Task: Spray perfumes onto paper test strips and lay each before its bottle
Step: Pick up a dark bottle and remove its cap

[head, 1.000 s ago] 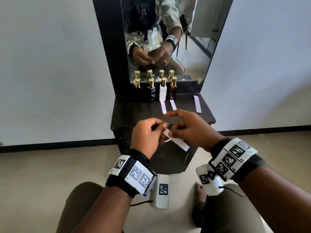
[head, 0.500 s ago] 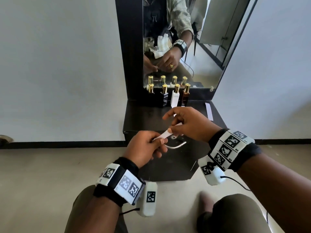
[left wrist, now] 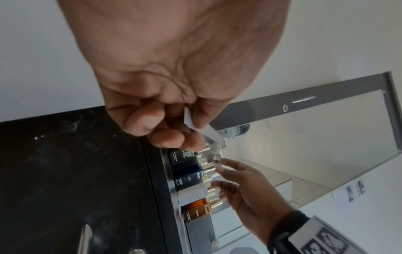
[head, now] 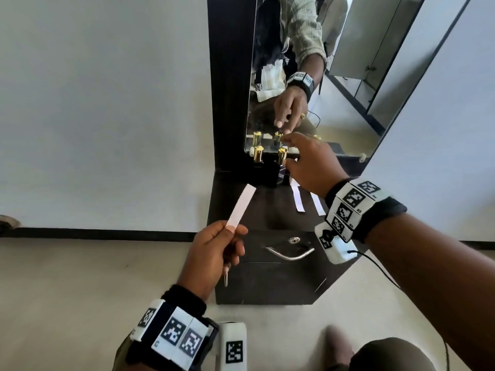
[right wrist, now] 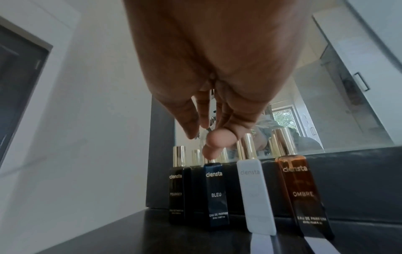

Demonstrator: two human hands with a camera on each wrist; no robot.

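Four gold-capped perfume bottles stand in a row against the mirror: black [right wrist: 176, 189], dark blue [right wrist: 216, 194], white [right wrist: 254, 197] and amber [right wrist: 302, 194]. My left hand [head: 233, 231] pinches the lower end of a white paper strip [head: 242, 204] and holds it up, left of the table's front corner. In the left wrist view the strip [left wrist: 208, 130] sticks out between thumb and fingers. My right hand [head: 288, 153] reaches over the bottles with spread fingers and holds nothing. Its thumb hovers just above the blue bottle's [head: 280, 172] cap. It hides the white and amber bottles in the head view.
Two paper strips [head: 298, 199] [head: 317, 203] lie on the black table top [head: 267, 210] before the right-hand bottles. The mirror [head: 334, 89] rises right behind the row. A drawer with a metal handle [head: 290, 254] faces me below the top.
My right hand has let go of the strip and moved forward over the bottles. My left hand now holds the strip alone, raised and pointing up.
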